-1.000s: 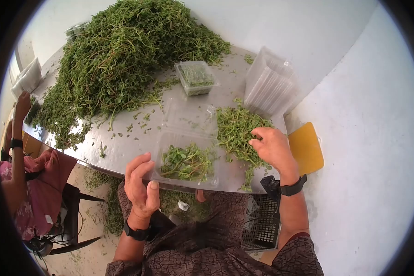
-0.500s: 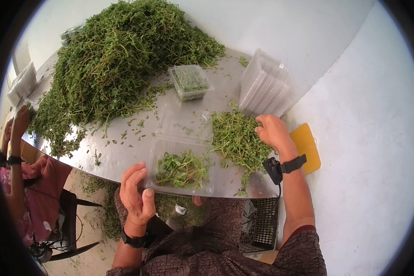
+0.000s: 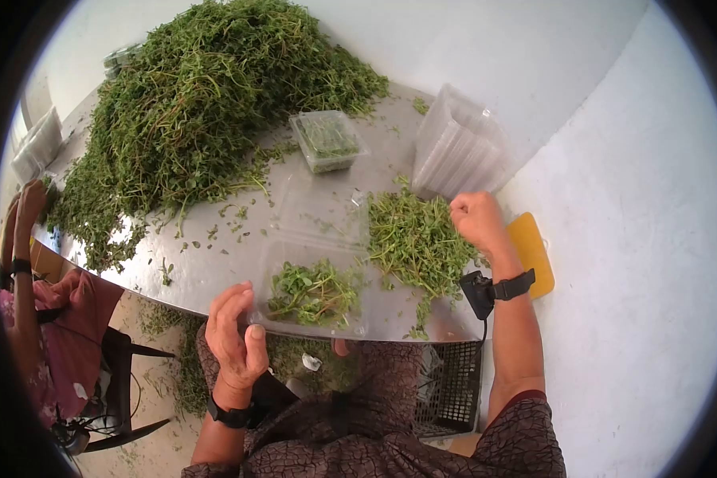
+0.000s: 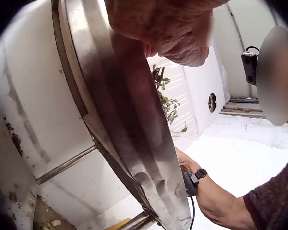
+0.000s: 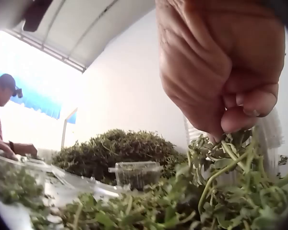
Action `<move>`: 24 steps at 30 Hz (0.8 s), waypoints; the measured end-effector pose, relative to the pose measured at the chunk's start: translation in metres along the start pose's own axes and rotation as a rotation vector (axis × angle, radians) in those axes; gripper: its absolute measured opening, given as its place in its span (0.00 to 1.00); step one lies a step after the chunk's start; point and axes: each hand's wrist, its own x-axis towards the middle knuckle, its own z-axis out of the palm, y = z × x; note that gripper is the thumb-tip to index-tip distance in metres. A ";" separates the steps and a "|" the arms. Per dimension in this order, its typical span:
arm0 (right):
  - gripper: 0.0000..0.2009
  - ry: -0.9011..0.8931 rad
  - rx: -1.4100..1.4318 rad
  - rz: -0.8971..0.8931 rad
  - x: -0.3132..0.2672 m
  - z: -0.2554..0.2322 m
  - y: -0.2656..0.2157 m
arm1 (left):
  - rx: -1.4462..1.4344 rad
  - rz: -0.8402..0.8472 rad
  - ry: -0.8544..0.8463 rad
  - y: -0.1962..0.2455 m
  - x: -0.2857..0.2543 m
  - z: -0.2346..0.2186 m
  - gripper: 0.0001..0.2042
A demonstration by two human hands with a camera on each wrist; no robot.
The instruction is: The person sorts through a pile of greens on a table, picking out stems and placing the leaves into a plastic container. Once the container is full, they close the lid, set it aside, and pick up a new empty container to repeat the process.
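Observation:
In the right wrist view my right hand point(image 5: 221, 72) pinches green leafy stems point(image 5: 230, 155) between curled fingers and thumb. The head view has this right hand point(image 3: 479, 221) at the right edge of a small heap of greens point(image 3: 418, 243). An open clear plastic clamshell box point(image 3: 315, 327) lies left of that heap, its lid folded back and a loose bunch of greens point(image 3: 315, 293) inside. My left hand point(image 3: 237, 334) is at the box's front left corner, fingers extended and thumb apart. The left wrist view has my left hand point(image 4: 168, 28) over the metal table edge point(image 4: 134, 124).
A large mound of greens point(image 3: 215, 111) covers the back left of the table. A closed filled box point(image 3: 327, 142) stands beyond the open one. Stacked clear boxes point(image 3: 458, 147) lean at the back right, near a yellow board point(image 3: 531, 255). Another person's hand point(image 3: 30, 203) works at far left.
My right hand has shifted right and up across the small heap, and its fingers have closed in. The left hand has stayed by the box. The camera view has tilted slightly.

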 end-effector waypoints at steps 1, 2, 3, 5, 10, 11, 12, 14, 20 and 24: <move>0.04 0.017 0.134 0.055 -0.002 -0.008 -0.006 | -0.003 0.000 -0.002 0.000 0.000 0.000 0.17; 0.04 0.018 0.131 0.058 -0.004 -0.012 -0.009 | 0.003 0.014 0.002 -0.001 0.001 0.000 0.17; 0.04 0.017 0.204 0.053 -0.006 -0.016 -0.012 | 0.011 0.029 0.008 -0.002 0.001 0.001 0.17; 0.05 0.013 0.276 0.046 -0.007 -0.017 -0.013 | 0.016 0.035 0.011 -0.001 0.002 0.001 0.17; 0.10 -0.142 0.149 0.141 -0.015 -0.010 -0.019 | 0.020 0.033 0.002 -0.001 0.002 -0.001 0.17; 0.10 -0.146 0.152 0.140 -0.017 -0.008 -0.020 | 0.026 0.037 -0.002 -0.001 0.003 -0.002 0.17; 0.12 -0.107 0.105 0.109 -0.019 -0.007 -0.020 | 0.030 0.041 -0.006 -0.001 0.002 -0.002 0.17; 0.14 -0.069 0.059 0.079 -0.023 -0.006 -0.019 | 0.025 0.035 -0.005 -0.001 0.002 -0.002 0.17; 0.12 -0.171 -0.053 0.111 -0.021 0.005 -0.008 | -0.012 -0.002 -0.018 0.002 0.002 -0.002 0.17; 0.06 -0.126 0.036 0.074 -0.020 0.013 0.005 | -0.026 -0.017 -0.034 0.003 0.003 -0.003 0.18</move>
